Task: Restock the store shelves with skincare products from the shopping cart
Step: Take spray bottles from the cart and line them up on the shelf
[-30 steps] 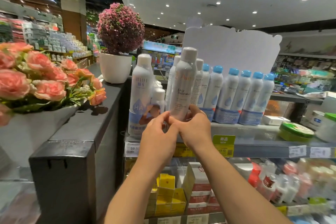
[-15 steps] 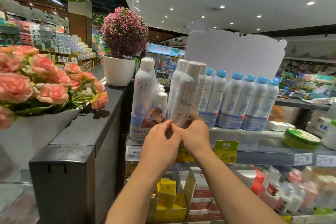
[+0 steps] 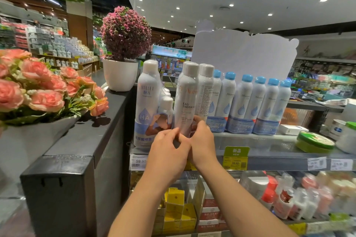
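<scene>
Head view: against the frame 1.0 s ago, the thermal-water spray bottle (image 3: 186,100) has come down from its raised position and now stands upright with its base at the front of the top shelf (image 3: 269,141); its cap, formerly above the neighbouring caps, is level with them. Both hands have stayed on its lower end throughout. Left hand (image 3: 167,157) pinches the bottle's base from the left with thumb and fingertips; right hand (image 3: 202,143) wraps its curled fingers round the base from the right. Whether the base rests fully on the shelf cannot be told, the hands cover it. Taking the bottle as landmark: just left of it, touching or nearly so, stands the wrapped HA spray pack (image 3: 149,106); just right of it, a like white-capped bottle (image 3: 205,94), then the row of blue-capped sprays (image 3: 256,102). Behind the row, a white display card (image 3: 244,54). Further left of the bottle, the dark counter (image 3: 82,140) bounds the shelf end, carrying a white pot of pink flowers (image 3: 120,74). Far right of the bottle, a green tin (image 3: 315,141) lies on the shelf, with bare shelf front between the tin and the blue-capped row. Below the bottle, price tags (image 3: 235,160) mark the shelf's front edge.
</scene>
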Demonstrator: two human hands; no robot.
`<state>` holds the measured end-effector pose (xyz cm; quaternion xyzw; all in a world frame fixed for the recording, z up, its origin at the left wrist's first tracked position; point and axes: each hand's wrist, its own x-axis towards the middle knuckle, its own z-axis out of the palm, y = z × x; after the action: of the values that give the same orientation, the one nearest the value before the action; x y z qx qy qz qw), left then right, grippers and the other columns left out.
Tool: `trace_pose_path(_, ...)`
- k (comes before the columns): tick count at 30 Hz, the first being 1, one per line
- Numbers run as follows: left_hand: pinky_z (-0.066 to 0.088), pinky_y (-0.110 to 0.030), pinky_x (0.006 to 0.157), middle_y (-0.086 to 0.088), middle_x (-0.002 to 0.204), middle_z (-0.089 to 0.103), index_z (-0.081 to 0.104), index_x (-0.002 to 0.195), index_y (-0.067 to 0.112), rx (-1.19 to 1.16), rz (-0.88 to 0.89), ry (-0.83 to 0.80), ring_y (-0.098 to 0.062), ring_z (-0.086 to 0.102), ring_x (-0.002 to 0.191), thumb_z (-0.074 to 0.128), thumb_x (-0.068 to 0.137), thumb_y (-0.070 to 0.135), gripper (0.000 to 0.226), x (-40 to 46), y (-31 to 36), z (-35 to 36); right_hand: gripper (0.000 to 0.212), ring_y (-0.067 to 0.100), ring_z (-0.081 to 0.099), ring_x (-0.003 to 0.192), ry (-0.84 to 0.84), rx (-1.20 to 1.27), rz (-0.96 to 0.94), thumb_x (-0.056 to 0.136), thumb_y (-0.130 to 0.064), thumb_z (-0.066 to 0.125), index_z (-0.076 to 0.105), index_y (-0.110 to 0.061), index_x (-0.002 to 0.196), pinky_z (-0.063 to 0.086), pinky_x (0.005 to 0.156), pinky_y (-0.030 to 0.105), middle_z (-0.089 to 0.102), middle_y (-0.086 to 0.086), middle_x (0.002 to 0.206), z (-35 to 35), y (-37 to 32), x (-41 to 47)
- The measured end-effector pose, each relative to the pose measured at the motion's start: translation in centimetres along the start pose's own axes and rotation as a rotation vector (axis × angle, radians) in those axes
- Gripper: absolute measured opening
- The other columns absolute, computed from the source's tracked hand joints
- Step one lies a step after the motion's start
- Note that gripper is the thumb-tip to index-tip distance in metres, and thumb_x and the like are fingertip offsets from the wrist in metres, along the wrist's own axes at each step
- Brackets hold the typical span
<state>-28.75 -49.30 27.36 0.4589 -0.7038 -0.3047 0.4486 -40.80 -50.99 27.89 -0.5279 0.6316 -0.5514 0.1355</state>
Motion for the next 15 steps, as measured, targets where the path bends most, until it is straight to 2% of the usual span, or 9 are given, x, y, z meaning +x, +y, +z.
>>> trace_pose_path(2,0.031,-0.003,0.076,0.008,0.151,0.042,0.043,0.154,0.029,-0.014,-0.004,0.008,0.0,0.039,0.119,0.052,0.104,0.044,0.053,-0.04,0.02,0.06,0.052,0.019,0.06,0.116,-0.006,0.005,0.001,0.093,-0.026,0.073,0.05,-0.024,0.139,0.057,0.1,0.042,0.057,0.001,0.127,-0.04,-0.23,-0.1)
trace_pose_path(5,0.031,-0.002,0.076,0.009,0.15,0.041,0.047,0.15,0.027,-0.077,-0.005,0.036,0.0,0.041,0.121,0.055,0.103,0.04,0.05,-0.28,-0.09,0.17,0.051,0.019,0.058,0.119,-0.008,-0.003,0.009,0.096,-0.027,0.07,0.048,-0.023,0.142,0.056,0.102,0.041,0.056,0.002,0.131,-0.07,-0.5,-0.2)
trace_pose_path(10,0.038,-0.005,0.082,0.012,0.141,0.045,0.053,0.145,0.027,-0.173,-0.003,0.068,-0.005,0.049,0.123,0.059,0.101,0.037,0.046,-0.56,-0.34,0.11,0.058,0.014,0.055,0.116,0.006,-0.056,0.008,0.092,-0.03,0.076,0.047,-0.024,0.141,0.052,0.095,0.028,0.053,-0.004,0.126,0.12,-0.54,-0.27)
trace_pose_path(15,0.045,-0.007,0.078,0.015,0.133,0.048,0.054,0.142,0.029,-0.221,-0.002,0.08,-0.005,0.054,0.119,0.061,0.099,0.037,0.044,-0.86,-0.46,-0.17,0.065,0.017,0.058,0.115,0.01,-0.101,0.017,0.084,-0.035,0.083,0.049,-0.024,0.139,0.054,0.095,0.03,0.055,-0.001,0.125,0.29,-0.45,-0.02)
